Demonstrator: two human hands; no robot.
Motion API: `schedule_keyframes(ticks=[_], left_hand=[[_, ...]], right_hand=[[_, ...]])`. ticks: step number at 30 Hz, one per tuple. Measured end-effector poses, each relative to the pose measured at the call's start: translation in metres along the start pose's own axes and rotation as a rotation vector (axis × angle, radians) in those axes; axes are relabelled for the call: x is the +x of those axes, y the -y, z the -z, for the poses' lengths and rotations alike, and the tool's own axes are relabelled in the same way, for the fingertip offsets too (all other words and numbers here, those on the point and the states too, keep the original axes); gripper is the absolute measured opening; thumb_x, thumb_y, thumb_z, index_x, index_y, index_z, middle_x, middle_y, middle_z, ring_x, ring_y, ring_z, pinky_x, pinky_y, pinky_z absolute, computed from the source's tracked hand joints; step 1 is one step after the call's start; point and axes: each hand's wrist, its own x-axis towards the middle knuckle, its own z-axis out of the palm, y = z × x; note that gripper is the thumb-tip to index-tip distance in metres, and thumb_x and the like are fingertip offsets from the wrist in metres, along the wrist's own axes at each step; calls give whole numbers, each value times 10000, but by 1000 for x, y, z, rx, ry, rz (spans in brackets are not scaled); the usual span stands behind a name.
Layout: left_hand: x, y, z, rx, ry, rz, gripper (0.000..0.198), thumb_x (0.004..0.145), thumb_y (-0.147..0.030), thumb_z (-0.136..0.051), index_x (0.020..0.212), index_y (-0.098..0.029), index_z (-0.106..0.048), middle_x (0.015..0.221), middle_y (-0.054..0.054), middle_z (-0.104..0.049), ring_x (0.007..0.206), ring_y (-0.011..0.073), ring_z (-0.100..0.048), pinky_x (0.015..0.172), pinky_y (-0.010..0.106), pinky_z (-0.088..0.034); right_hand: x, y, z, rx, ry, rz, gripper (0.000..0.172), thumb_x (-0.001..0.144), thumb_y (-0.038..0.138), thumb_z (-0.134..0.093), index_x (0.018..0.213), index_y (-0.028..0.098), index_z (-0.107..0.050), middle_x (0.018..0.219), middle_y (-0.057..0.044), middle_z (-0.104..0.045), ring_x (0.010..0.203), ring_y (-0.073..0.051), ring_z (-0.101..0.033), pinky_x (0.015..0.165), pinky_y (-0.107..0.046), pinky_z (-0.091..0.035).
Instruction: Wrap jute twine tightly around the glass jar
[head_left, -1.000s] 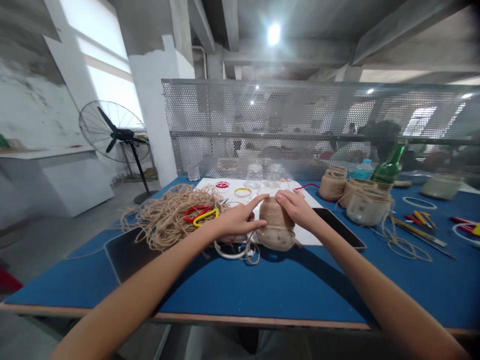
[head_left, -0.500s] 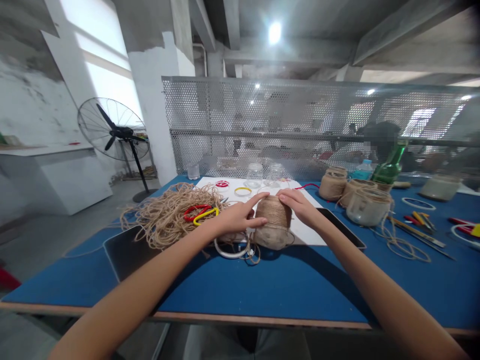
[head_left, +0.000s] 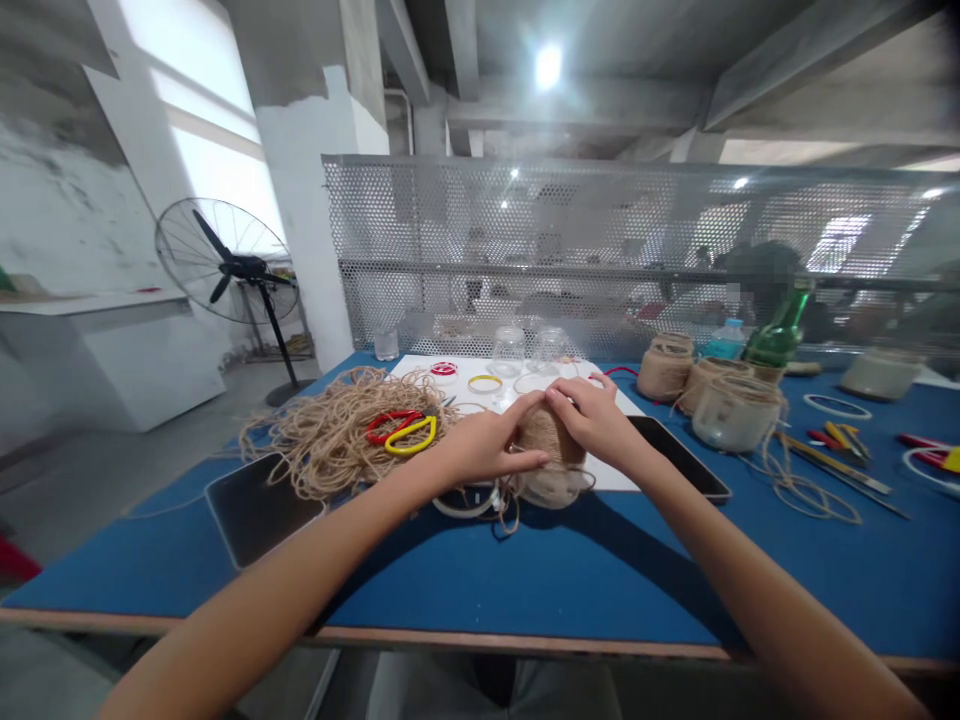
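A glass jar wound with brown twine stands in front of me, its lower end bare glass with a loose strand of twine around it. My left hand grips its left side, thumb across the front. From the right, my right hand is curled over the jar's top, its fingertips meeting those of the left. Both hands hide part of the winding. Beside my left hand lies a tangled heap of twine, with red-and-yellow-handled scissors on it. A white ring lies beneath my left hand.
A dark tablet lies at left, another dark panel at right. Twine-wrapped jars, a green bottle and tools stand or lie further right. Clear jars stand at the back before a perforated metal screen.
The jar has shifted slightly right and tilted a little. My right hand has moved further around its top and side, and my left hand has followed to the right.
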Motion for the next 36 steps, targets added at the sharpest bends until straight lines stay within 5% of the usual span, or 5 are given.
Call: schedule_keyframes(ticks=[16,25,29,33,36], left_hand=[[0,17,5,0,17,-84,672,829,-361,-468,1375,-192,-114,556,-71,-468,496,108,-445,517,208,-286],[1,21,2,-81,65,-91,671,844,-362,-458,1383,-199,-93,524,-85,-433,466,102,-427,505,202,-283],[2,21,2,-174,106,-102,721,841,-377,-468,1391,-192,-39,516,-90,-415,460,101,-429,496,198,-291],[1,19,3,-206,115,-90,691,830,-375,-488,1376,-184,-110,514,-87,-408,458,97,-413,485,203,-284],[1,20,2,-224,99,-76,676,828,-381,-491,1366,-187,-129,525,-80,-416,470,102,-421,482,207,-282]], right_hand=[[4,-18,2,102,122,-5,307,892,330,-241,718,191,-453,738,-5,-587,761,-157,-525,945,-476,-212],[5,-20,2,221,121,37,335,893,360,-249,657,191,-414,619,12,-492,607,-132,-447,654,-293,-359],[4,-19,2,231,127,56,356,895,377,-244,680,187,-454,626,9,-516,627,-139,-464,715,-325,-364],[3,-16,3,120,110,45,337,894,342,-278,740,187,-535,752,-15,-599,800,-170,-514,920,-475,-218],[3,-11,8,-59,-39,42,365,895,327,-291,696,201,-571,836,-21,-608,931,-202,-490,949,-534,-72]])
